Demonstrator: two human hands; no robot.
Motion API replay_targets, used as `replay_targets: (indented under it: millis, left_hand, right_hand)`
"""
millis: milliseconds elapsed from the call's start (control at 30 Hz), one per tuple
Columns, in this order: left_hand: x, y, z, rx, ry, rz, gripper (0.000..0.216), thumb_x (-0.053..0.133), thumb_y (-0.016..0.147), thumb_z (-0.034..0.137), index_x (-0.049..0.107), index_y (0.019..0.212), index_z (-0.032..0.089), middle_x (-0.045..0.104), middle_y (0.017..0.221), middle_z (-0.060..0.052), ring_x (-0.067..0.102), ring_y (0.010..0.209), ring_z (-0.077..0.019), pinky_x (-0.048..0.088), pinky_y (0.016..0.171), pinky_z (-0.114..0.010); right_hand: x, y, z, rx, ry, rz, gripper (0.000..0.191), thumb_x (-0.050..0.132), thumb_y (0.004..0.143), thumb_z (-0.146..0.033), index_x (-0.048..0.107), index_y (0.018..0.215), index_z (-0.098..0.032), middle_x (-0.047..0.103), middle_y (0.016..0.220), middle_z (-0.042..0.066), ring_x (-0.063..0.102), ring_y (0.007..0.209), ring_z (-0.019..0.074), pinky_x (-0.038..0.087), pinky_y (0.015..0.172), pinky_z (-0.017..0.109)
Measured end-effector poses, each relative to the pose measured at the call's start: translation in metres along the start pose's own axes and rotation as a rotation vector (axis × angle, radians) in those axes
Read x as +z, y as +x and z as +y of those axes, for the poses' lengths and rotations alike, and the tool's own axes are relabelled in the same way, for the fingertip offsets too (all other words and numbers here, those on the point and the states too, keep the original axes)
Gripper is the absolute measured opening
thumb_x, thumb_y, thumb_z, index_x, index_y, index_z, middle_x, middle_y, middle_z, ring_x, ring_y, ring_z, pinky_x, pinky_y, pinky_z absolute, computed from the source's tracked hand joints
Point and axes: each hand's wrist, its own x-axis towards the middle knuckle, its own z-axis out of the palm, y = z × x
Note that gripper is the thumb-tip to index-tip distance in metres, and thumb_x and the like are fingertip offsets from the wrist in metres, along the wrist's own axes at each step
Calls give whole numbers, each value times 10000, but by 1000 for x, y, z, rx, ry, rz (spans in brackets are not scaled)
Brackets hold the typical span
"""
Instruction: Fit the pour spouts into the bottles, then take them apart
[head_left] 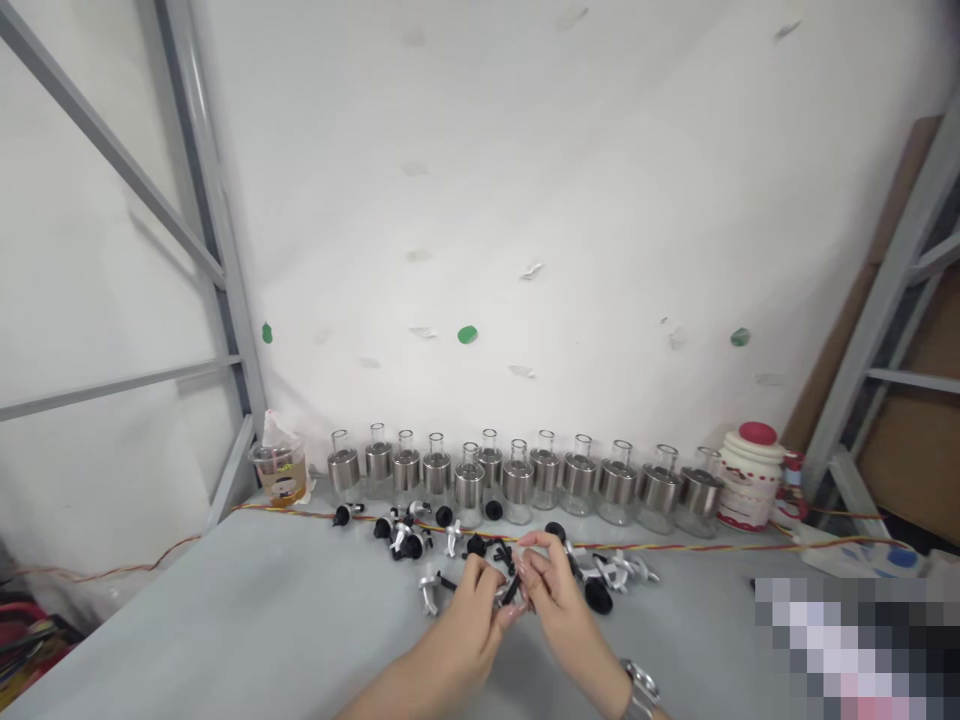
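Note:
My left hand [474, 608] and my right hand [555, 592] meet low in the middle of the head view, over the table. The fingers of both are closed around a small black and silver part [512, 588]; a dark stick-like piece of it shows between the fingertips, and the rest is hidden. Just left of my left hand lies a silver fitting [428, 590] with a black stem. More loose silver fittings [615, 570] with black round caps [598, 597] lie to the right of my right hand. Another black cap [476, 545] sits just behind my hands.
Several glass bottles with metal sleeves [343, 467] stand in a row along the white wall. A plastic cup [279, 475] is at their left end, a white jar with a red lid [752, 475] at the right. A twisted red-yellow cable [675, 546] crosses the grey table [262, 620].

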Motion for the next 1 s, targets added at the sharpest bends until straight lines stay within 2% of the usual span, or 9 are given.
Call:
replay_targets:
  millis: [167,367,700,1000]
  left_hand:
    - [9,2,-9,17,68,1,210,273,880,281,438,963,181,387,961,-73,463,815,-165,388,788,-318]
    - [3,0,0,14,38,91,225,256,892,320,431,932,183,397,954,-68,456,823,-161,380,805,-327]
    - [1,-1,4,15,-52,142,241,272,892,338,438,938,170,411,935,-76,453,847,-176,364,810,-337]
    - [-3,0,4,60,-31,96,212,260,899,317,420,889,178,396,911,-57,434,800,-156,363,774,-316]
  right_hand:
    - [4,-1,4,-3,43,-32,211,425,848,-432,370,970,-268,409,648,-58,401,569,107,340,521,210]
    - [2,-3,-2,-61,-54,-31,200,351,887,-399,345,1039,-268,379,626,-64,380,552,108,342,541,223]
    - [1,-10,4,-162,-213,-32,208,315,900,-374,368,1048,-239,508,774,10,488,639,137,393,579,250]
    - [-3,-10,9,-237,-356,-45,202,296,912,-300,329,1089,-210,539,745,11,550,670,145,450,641,275]
